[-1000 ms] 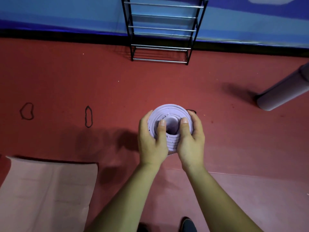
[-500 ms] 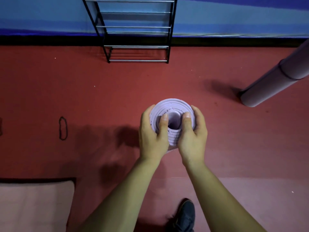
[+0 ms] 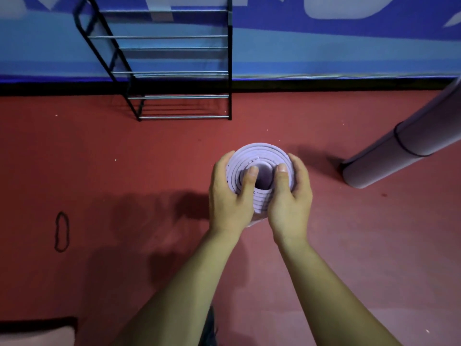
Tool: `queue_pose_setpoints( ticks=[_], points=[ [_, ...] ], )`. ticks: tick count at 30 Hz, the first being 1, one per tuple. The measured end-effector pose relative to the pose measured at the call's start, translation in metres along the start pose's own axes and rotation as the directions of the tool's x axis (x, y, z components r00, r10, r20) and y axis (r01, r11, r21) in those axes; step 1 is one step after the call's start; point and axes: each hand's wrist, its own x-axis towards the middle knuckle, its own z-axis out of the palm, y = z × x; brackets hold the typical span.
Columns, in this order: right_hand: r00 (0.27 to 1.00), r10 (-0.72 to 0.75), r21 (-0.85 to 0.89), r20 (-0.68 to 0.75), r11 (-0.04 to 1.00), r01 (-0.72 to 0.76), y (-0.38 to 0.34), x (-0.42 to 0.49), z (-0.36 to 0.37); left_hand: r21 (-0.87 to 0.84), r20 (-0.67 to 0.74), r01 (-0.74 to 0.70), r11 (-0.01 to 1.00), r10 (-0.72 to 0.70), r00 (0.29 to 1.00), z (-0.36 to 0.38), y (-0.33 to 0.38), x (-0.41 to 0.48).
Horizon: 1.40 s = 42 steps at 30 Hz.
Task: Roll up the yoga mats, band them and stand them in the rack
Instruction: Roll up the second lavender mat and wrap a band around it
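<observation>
Surface: red sports floor (image 3: 349,245), matt, with a few pale specks.
Room: blue wall (image 3: 324,46) with paler shapes, and a black strip along its foot.
Rack (image 3: 174,72): black frame with silver rungs, standing on the floor against the wall, up and left of the hands.
Rolled mat (image 3: 264,156): lilac, mid-frame, held upright. Its long axis runs from the camera down toward the floor, and its spiral end faces up. The coils are stepped, the inner turns sitting lower. The lower end is hidden, so contact with the floor cannot be told.
Left hand (image 3: 229,198): fingers curled round the roll's left side, thumb pressed onto the coils.
Right hand (image 3: 289,201): the same on the right side.
Second rolled mat (image 3: 389,156): well to the right, its near end on the floor. Its axis runs up and right out of frame, and a black band (image 3: 401,143) circles it.
Loose band (image 3: 61,232): black loop flat on the floor, far left.
Flat mat (image 3: 37,335): pale corner, bottom left.
Shoe (image 3: 208,330): dark, at the bottom edge.
</observation>
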Motion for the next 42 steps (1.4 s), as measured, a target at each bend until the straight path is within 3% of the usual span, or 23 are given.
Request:
queue_pose_setpoints(
  ticks=[15,24,42],
  points=[
    [0.985,0.036,-0.045,-0.169,0.998,-0.044,-0.004,0.213,0.066,0.02,0.188,-0.049,0.999,0.044,0.981,0.13,-0.002,0.199],
    [0.985,0.045,-0.099,-0.164,0.993,-0.062,0.011,0.309,0.067,0.033,0.155,0.004,0.999,-0.009,0.988,0.205,-0.019,0.253],
    [0.997,0.076,-0.145,-0.002,0.987,-0.075,0.013,0.31,0.031,0.033,0.087,0.057,0.998,-0.059,0.994,0.22,-0.007,0.224]
  ],
)
